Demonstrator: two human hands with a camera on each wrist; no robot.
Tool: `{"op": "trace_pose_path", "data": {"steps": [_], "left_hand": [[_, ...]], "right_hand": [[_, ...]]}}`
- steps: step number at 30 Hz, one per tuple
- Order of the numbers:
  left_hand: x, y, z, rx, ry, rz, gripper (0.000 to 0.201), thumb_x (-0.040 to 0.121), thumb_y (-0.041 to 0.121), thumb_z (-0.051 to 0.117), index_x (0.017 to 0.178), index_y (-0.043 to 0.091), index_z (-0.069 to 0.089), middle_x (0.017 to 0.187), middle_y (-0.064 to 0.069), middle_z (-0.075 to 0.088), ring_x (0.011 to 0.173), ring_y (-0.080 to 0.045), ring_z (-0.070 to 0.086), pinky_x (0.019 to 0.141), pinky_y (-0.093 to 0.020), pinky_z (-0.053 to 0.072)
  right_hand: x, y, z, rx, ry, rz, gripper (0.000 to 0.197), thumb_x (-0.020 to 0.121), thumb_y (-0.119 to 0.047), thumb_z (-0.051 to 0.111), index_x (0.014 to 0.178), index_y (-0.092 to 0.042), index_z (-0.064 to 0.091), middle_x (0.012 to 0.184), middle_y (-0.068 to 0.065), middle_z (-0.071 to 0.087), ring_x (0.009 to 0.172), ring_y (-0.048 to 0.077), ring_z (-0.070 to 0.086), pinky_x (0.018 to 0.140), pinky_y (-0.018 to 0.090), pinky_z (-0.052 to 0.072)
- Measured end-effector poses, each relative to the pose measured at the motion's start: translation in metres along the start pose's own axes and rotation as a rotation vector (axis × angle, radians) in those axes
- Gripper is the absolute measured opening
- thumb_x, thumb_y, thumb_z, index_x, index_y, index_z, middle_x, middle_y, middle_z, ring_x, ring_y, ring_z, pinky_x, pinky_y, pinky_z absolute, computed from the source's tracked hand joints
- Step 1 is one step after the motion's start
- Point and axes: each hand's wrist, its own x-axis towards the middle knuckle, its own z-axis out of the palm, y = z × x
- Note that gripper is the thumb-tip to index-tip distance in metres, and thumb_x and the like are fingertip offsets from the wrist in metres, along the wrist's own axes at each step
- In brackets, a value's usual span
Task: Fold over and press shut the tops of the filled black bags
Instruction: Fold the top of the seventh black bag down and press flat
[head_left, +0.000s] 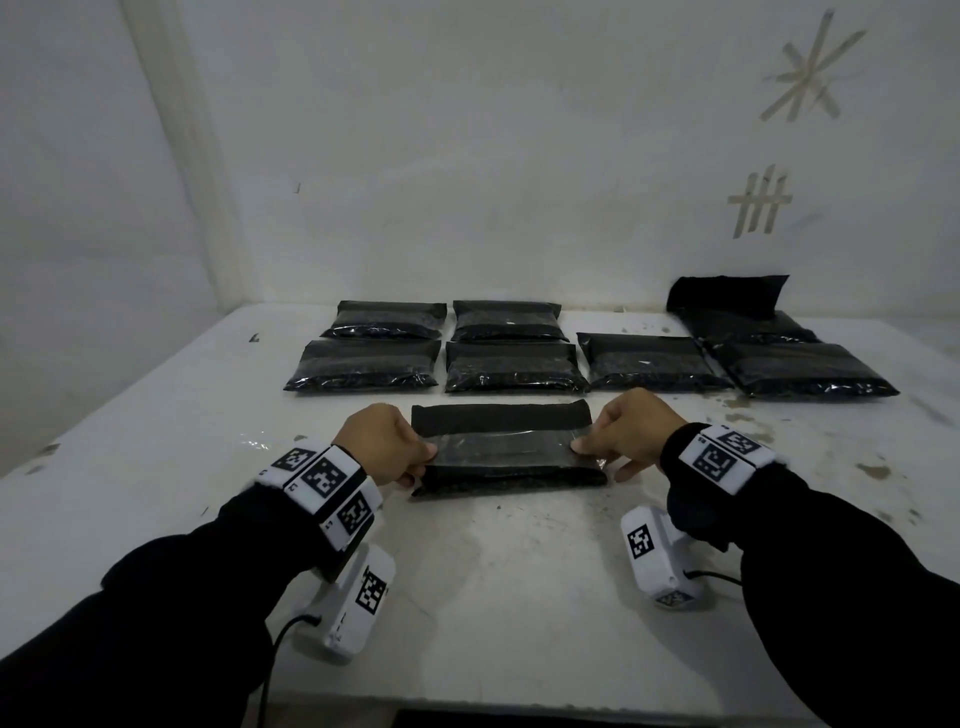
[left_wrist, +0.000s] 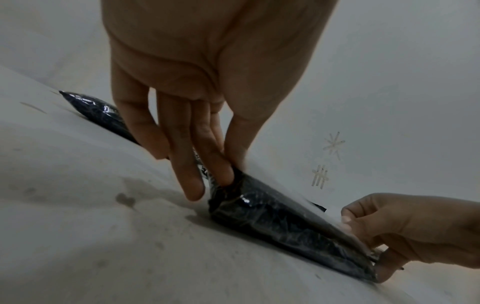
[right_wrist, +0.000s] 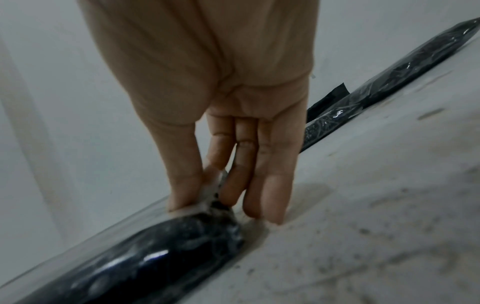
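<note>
Both hands (head_left: 511, 441) pinching near bag (head_left: 506, 475) ends; six sealed bags (head_left: 511, 364) behind, w/ open-flap bag (head_left: 727, 293) back-right.

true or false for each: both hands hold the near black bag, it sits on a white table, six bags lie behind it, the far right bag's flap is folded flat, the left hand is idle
1. Both hands hold the near black plastic bag by its ends. True: the left hand and the right hand each pinch one end.
2. It lies on the stained white table. True.
3. Six black bags lie behind it. False: seven do.
4. The far right back bag's flap is folded flat. False: it stands up against the wall.
5. The left hand is idle. False: its grip is on the bag's clear flap.
</note>
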Motion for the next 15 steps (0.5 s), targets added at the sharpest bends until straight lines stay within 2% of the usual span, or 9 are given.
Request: {"op": "trace_pose_path", "data": {"steps": [2, 4, 5, 7, 8, 10, 13, 15], "left_hand": [[0.0006, -0.0020, 0.0020, -0.017, 0.021, 0.000, 0.022, 0.085, 0.016, 0.068, 0.078, 0.012, 0.048, 0.065, -0.007, 0.066, 0.057, -0.020, 0.063, 0.063, -0.029, 0.056], [0.0015, -0.0042, 0.0026, 0.013, 0.031, -0.014, 0.030, 0.086, 0.021, 0.068, 0.091, 0.014, 0.040, 0.070, -0.005, 0.066, 0.055, -0.017, 0.062, 0.056, -0.024, 0.050], [0.0024, -0.0049, 0.0021, 0.072, 0.035, -0.015, 0.033, 0.086, 0.026, 0.067, 0.095, 0.015, 0.037, 0.078, -0.006, 0.067, 0.059, -0.018, 0.063, 0.058, -0.025, 0.049], [0.0036, -0.0052, 0.0006, 0.239, 0.060, 0.008, 0.040, 0.084, 0.035, 0.068, 0.099, 0.016, 0.036, 0.096, -0.006, 0.062, 0.078, -0.019, 0.061, 0.069, -0.026, 0.045], [0.0033, -0.0047, -0.0005, 0.309, 0.083, 0.030, 0.041, 0.083, 0.037, 0.068, 0.099, 0.017, 0.036, 0.101, -0.005, 0.057, 0.085, -0.019, 0.056, 0.073, -0.026, 0.042], [0.0017, -0.0028, -0.0015, 0.381, 0.129, 0.076, 0.037, 0.082, 0.038, 0.069, 0.091, 0.018, 0.039, 0.101, -0.003, 0.048, 0.086, -0.017, 0.048, 0.073, -0.026, 0.037], [0.0011, 0.0004, -0.0004, 0.402, 0.143, 0.125, 0.031, 0.082, 0.032, 0.070, 0.071, 0.023, 0.043, 0.090, 0.002, 0.052, 0.081, -0.014, 0.048, 0.069, -0.024, 0.034], [0.0012, 0.0023, 0.0009, 0.382, 0.151, 0.136, 0.030, 0.081, 0.028, 0.071, 0.066, 0.025, 0.045, 0.084, 0.004, 0.054, 0.081, -0.013, 0.050, 0.069, -0.024, 0.035]], "right_hand": [[0.0007, 0.0021, -0.0016, 0.035, -0.012, 0.029, 0.022, 0.075, -0.017, 0.079, 0.073, -0.007, 0.058, 0.074, 0.009, 0.068, 0.070, 0.017, 0.065, 0.065, 0.034, 0.058], [0.0013, 0.0039, -0.0028, 0.064, -0.020, 0.050, 0.026, 0.074, -0.016, 0.080, 0.072, -0.009, 0.055, 0.070, 0.008, 0.066, 0.066, 0.017, 0.063, 0.064, 0.035, 0.058], [0.0013, 0.0045, -0.0032, 0.068, -0.020, 0.062, 0.029, 0.074, -0.017, 0.080, 0.071, -0.010, 0.052, 0.070, 0.008, 0.065, 0.065, 0.018, 0.062, 0.063, 0.036, 0.057], [0.0019, 0.0066, -0.0040, 0.074, -0.013, 0.085, 0.037, 0.072, -0.020, 0.081, 0.072, -0.013, 0.045, 0.071, 0.008, 0.062, 0.064, 0.019, 0.058, 0.060, 0.034, 0.055], [0.0025, 0.0075, -0.0042, 0.075, -0.002, 0.093, 0.042, 0.071, -0.023, 0.082, 0.073, -0.014, 0.042, 0.072, 0.007, 0.059, 0.064, 0.019, 0.056, 0.059, 0.034, 0.053], [0.0034, 0.0087, -0.0039, 0.028, 0.048, 0.072, 0.047, 0.068, -0.029, 0.084, 0.072, -0.015, 0.039, 0.073, 0.003, 0.052, 0.067, 0.017, 0.050, 0.058, 0.032, 0.048], [0.0034, 0.0073, -0.0026, -0.145, 0.131, -0.027, 0.048, 0.066, -0.035, 0.084, 0.066, -0.018, 0.039, 0.069, -0.003, 0.046, 0.065, 0.011, 0.042, 0.057, 0.025, 0.033], [0.0010, 0.0032, -0.0016, -0.208, 0.151, -0.091, 0.044, 0.067, -0.032, 0.083, 0.064, -0.018, 0.042, 0.071, -0.004, 0.051, 0.069, 0.013, 0.047, 0.059, 0.026, 0.035]]}}
